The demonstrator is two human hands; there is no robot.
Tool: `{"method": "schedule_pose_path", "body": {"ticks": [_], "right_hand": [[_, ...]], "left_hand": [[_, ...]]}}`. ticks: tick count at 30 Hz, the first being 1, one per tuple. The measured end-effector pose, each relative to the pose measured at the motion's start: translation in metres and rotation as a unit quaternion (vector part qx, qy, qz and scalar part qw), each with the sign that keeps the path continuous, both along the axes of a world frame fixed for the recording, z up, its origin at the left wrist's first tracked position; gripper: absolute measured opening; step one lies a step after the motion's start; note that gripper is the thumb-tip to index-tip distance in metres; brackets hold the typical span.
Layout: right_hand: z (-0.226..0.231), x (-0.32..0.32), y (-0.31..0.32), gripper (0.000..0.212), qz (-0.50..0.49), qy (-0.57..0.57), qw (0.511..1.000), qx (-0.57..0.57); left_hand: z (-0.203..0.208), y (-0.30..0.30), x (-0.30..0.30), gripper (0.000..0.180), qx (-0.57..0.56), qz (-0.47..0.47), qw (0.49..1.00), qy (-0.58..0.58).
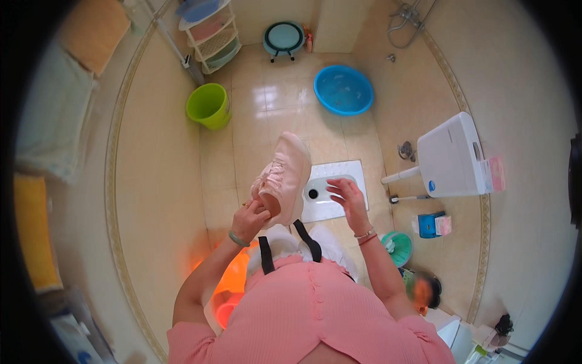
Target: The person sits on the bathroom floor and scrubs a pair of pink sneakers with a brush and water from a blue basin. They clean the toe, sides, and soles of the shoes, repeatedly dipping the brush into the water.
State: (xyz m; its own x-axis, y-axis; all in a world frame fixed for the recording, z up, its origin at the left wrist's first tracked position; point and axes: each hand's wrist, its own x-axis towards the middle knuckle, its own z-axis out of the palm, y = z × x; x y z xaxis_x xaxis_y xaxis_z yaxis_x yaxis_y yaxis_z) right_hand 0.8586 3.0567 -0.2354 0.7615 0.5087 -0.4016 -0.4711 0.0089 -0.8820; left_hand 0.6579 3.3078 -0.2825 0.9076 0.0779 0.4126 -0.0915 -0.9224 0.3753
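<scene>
Near the squat toilet (356,170), I see the left hand (248,222) pinching the pink shoe (288,171) by its opening; the right hand (353,203) is empty, fingers loosely spread. Such one-sided pinch, if slipping, could drop it.

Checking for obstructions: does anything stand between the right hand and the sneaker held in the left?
Nothing visible stands between the right hand and the pink lace-up sneaker; the squat toilet seen in the gap lies below.
</scene>
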Motion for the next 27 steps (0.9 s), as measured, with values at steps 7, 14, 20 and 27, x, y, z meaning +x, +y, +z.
{"method": "schedule_pose_path", "body": {"ticks": [7, 14, 20, 27], "right_hand": [[-0.039, 0.096, 0.074, 0.025, -0.081, 0.029, 0.995, -0.043], [-0.048, 0.216, 0.211, 0.029, -0.105, 0.034, 0.993, -0.044], [-0.068, 0.349, 0.284, 0.02, -0.14, 0.028, 0.988, -0.061], [-0.033, 0.518, 0.345, 0.024, -0.142, -0.042, 0.984, -0.097]], "left_hand": [[-0.015, 0.088, 0.1, 0.015, -0.021, 0.003, 1.0, 0.014], [-0.009, 0.15, 0.238, 0.017, -0.063, 0.019, 0.998, 0.008], [-0.004, 0.205, 0.382, 0.021, -0.109, 0.047, 0.992, 0.046], [0.02, 0.259, 0.56, 0.023, -0.161, 0.044, 0.983, 0.074]]}}
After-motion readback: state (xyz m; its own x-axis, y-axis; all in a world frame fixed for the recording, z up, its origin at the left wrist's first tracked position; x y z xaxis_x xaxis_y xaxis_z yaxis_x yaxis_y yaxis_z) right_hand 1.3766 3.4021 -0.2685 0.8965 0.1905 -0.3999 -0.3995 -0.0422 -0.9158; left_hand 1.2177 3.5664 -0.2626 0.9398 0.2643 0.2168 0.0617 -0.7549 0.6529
